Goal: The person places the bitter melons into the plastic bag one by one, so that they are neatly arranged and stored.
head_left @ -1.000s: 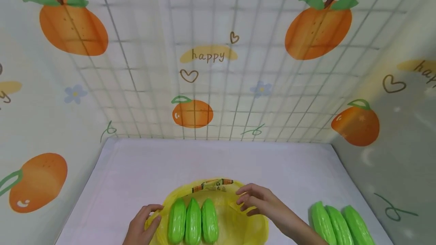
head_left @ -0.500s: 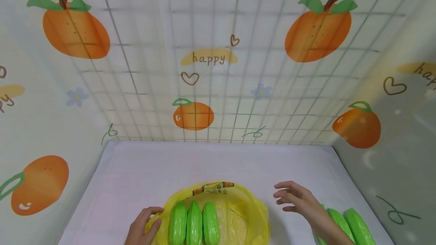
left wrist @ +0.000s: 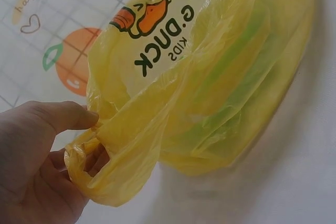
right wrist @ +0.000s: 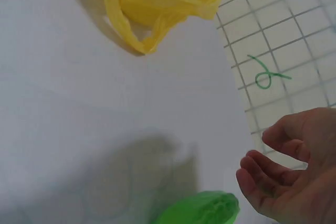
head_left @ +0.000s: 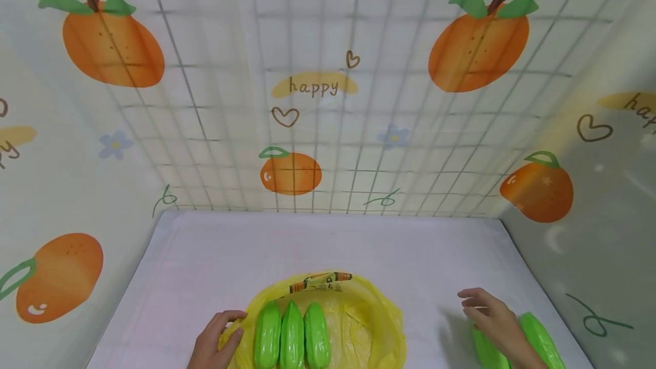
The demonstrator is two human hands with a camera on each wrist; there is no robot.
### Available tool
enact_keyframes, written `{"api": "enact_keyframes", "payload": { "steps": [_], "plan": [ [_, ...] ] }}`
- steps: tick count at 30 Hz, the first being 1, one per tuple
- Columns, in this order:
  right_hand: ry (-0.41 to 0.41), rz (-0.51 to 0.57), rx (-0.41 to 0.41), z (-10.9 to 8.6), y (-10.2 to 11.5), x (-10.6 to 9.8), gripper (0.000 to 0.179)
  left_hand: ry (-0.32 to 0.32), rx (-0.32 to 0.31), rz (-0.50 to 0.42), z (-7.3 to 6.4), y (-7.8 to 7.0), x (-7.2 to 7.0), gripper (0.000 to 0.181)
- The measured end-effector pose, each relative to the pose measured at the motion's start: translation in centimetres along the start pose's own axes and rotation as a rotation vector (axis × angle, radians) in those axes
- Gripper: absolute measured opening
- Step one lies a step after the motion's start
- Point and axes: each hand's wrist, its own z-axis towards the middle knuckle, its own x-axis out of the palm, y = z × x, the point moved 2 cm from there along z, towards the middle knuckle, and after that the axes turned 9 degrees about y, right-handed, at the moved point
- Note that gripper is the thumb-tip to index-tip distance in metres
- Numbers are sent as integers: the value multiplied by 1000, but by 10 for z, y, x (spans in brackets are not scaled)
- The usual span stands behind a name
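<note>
My left hand [head_left: 212,337] grips the handle of a yellow plastic bag [left wrist: 139,129], thumb on its film and fingers curled through the loop. The bag lies with its mouth spread, a duck print on its side. Inside, in the head view, three glossy green elongated pieces [head_left: 292,335], ridged and tapered like cucumbers or gourds, lie side by side. My right hand [head_left: 494,320] is over further green pieces [head_left: 542,340] on the right, partly hiding them. Nothing is between its loosely bent fingers in the right wrist view, where the end of one green piece [right wrist: 202,208] shows below.
A pale tabletop [head_left: 328,238] carries everything. Behind it and along both sides stand cloth walls [head_left: 328,130] printed with oranges and a grid. One loose handle [right wrist: 139,43] of the bag hangs out onto the table on the right.
My right hand has moved right, from above the yellow bag to over the green pieces on the right. The left hand keeps its hold on the bag in about the same place.
</note>
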Motion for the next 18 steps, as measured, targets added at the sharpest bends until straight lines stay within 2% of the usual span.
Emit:
{"api": "enact_keyframes", "payload": {
  "steps": [5,8,14,18],
  "plan": [
    [-84,-227,-59,-3,-9,-5,32,-6,13,8,0,-1,1,16],
    [-115,-288,-66,-3,-14,-6,37,-3,-3,-2,0,-2,1,16],
    [-65,-329,16,4,-25,-8,47,6,-20,-15,1,-2,1,16],
    [-13,-376,12,5,-35,-9,48,7,-21,-12,0,-2,1,17]
  ]
}}
